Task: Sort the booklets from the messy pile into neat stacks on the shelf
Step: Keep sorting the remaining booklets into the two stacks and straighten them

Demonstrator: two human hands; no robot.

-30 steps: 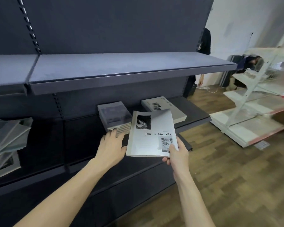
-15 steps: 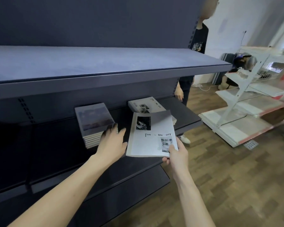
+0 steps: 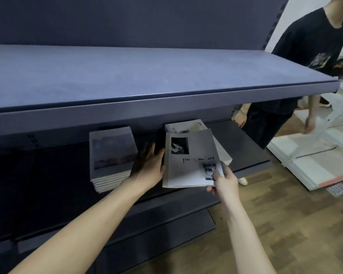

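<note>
My right hand (image 3: 223, 180) pinches the lower right corner of a white booklet (image 3: 188, 163) with black photos on its cover. The booklet hangs tilted over the front of the dark middle shelf (image 3: 244, 153), above a stack of like white booklets (image 3: 186, 126) that it partly hides. To the left stands a neat stack of grey-covered booklets (image 3: 111, 155). Between the two stacks my left hand (image 3: 149, 167) reaches in with fingers straight, its thumb side close to the held booklet's left edge.
A wide bare upper shelf (image 3: 147, 76) juts out over the stacks. A person in a black shirt (image 3: 305, 56) stands at the shelf's right end. White shelving parts (image 3: 315, 155) lie on the wooden floor (image 3: 285, 224) at right.
The view has swung right and nearer; the messy pile at left is out of sight. My right hand has carried the booklet a little farther over the white stack. The person has stepped closer.
</note>
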